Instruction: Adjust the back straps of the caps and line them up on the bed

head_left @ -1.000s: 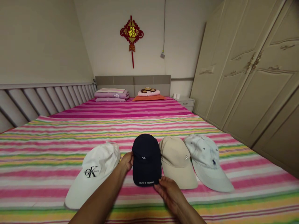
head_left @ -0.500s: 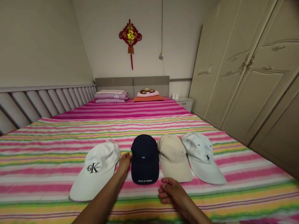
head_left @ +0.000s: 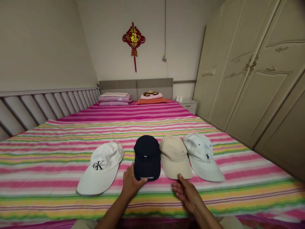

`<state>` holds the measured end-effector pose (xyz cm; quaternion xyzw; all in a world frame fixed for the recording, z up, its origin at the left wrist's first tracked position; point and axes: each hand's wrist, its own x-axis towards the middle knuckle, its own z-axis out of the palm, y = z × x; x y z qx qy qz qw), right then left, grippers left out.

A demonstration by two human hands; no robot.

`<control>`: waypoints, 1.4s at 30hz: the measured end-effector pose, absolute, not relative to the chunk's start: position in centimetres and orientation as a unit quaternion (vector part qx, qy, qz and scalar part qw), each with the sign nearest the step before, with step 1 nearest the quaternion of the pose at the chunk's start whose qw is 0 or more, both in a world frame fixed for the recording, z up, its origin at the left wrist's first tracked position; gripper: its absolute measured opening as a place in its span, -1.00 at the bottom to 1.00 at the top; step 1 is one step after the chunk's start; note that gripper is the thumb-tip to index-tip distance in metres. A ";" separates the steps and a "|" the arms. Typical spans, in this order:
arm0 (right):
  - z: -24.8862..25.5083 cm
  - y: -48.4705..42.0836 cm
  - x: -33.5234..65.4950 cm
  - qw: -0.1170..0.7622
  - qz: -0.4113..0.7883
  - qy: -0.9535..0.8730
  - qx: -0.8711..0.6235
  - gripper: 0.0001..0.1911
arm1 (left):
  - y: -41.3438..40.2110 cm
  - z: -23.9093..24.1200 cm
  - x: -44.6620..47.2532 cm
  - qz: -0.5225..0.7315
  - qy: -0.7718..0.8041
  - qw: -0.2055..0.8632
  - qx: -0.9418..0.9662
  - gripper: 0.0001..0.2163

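Observation:
Several caps lie in a row on a striped bedspread (head_left: 59,152): a white cap (head_left: 102,168) with a black logo, a navy cap (head_left: 146,157), a beige cap (head_left: 173,156) and a pale blue cap (head_left: 202,156). My left hand (head_left: 131,186) rests flat on the bed just below the navy cap's brim, thumb touching the brim's edge, fingers apart and holding nothing. My right hand (head_left: 187,192) hovers loosely open below the beige cap's brim, empty.
Folded pink bedding (head_left: 115,98) and a pillow (head_left: 151,97) lie at the headboard. A nightstand (head_left: 188,105) stands at the far right of the bed. Tall cream wardrobe doors (head_left: 250,73) line the right side. A padded panel (head_left: 47,105) runs along the left.
Both hands let go of the navy cap and drew back toward me. The right hand went from pinching the brim to loosely open. The view has backed away slightly.

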<state>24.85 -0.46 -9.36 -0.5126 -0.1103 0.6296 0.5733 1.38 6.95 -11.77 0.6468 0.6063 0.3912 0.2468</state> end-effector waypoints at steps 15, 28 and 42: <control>-10.3 0.2 25.3 0.628 0.608 -0.098 -0.475 -0.79 | 7.2 -12.7 0.9 0.383 0.579 0.214 0.687 -0.15; -10.9 0.3 24.7 0.673 0.566 -0.072 -0.471 -0.65 | 7.0 -13.7 1.0 0.376 0.573 0.188 0.703 -0.19; -9.0 -1.7 30.1 0.666 0.499 -0.032 -0.554 -0.87 | 7.8 -15.3 0.5 0.314 0.571 0.068 0.755 -0.22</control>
